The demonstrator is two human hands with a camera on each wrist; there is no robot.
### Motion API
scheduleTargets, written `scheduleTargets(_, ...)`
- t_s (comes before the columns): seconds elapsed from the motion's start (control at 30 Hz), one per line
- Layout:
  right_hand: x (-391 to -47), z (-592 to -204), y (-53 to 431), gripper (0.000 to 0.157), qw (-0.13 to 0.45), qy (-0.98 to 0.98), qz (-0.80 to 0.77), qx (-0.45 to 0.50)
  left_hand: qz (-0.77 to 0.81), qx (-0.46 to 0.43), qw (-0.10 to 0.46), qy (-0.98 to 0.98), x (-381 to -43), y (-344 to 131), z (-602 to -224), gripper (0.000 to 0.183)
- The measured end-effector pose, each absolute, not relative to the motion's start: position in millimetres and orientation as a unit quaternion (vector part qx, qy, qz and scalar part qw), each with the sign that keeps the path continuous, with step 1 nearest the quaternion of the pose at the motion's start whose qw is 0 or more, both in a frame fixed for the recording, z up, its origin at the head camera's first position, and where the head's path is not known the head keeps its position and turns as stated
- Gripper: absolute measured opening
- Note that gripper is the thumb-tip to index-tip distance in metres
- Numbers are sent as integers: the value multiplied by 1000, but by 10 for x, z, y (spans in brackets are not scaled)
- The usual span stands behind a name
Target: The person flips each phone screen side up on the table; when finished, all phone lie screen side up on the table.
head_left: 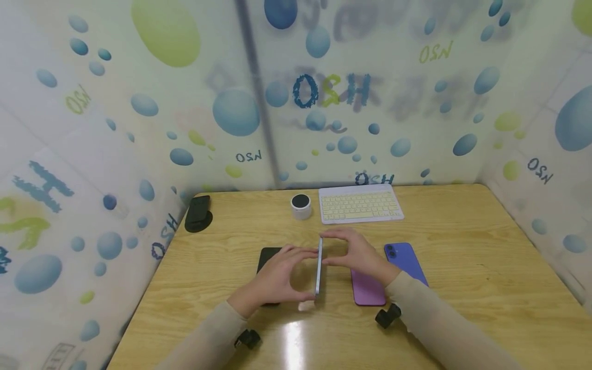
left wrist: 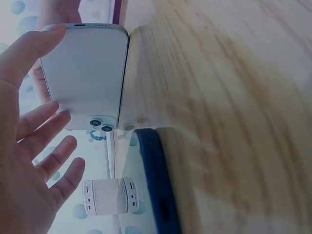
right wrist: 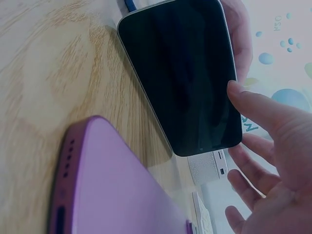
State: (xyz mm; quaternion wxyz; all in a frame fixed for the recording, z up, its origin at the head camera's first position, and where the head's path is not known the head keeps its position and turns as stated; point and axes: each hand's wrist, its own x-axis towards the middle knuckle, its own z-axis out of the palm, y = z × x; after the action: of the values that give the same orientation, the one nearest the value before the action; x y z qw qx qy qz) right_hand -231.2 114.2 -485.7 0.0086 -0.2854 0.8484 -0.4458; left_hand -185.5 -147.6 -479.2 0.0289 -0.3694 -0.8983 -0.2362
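Observation:
A pale silver-white smartphone [head_left: 319, 267] stands on its long edge between both hands. My left hand [head_left: 279, 275] holds its back side, thumb at the near end and fingertips by the camera end. My right hand [head_left: 358, 254] grips it from the screen side, its thumb at the upper edge and a finger at the far end. In the left wrist view the phone's white back [left wrist: 85, 73] shows two lenses; the right wrist view shows its dark screen [right wrist: 180, 78]. A dark-screened phone [head_left: 268, 257] lies partly under my left hand, and a purple phone [head_left: 368, 288] beneath my right.
A blue phone [head_left: 409, 264] lies right of the purple one, partly behind the right sleeve. Along the back stand a small white cylindrical speaker [head_left: 301, 208] and a white keyboard [head_left: 361, 204]. A black stand-like device [head_left: 199, 213] sits at the table's back left corner.

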Motion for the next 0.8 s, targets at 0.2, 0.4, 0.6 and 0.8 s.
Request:
scheduleTargets(0.2, -2311, -4866, 1112, 67, 9, 854, -437, -280, -239, -366, 28, -899, -1860, -1501, -4799, 91)
scheduleTargets(0.4, -2317, -4862, 1072, 68, 18, 856, -438, -275, -242, -371, 29, -896, -1867, -1535, -4774, 94)
scheduleTargets(0.6, -2315, -4865, 1053, 68, 7, 856, -436, -280, -244, -386, 32, -889, -1881, -1539, -4731, 95)
scheduleTargets(0.8, -2316, -4873, 1036, 68, -6, 858, -431, -280, -256, -394, 34, -882, -1889, -1558, -4722, 91)
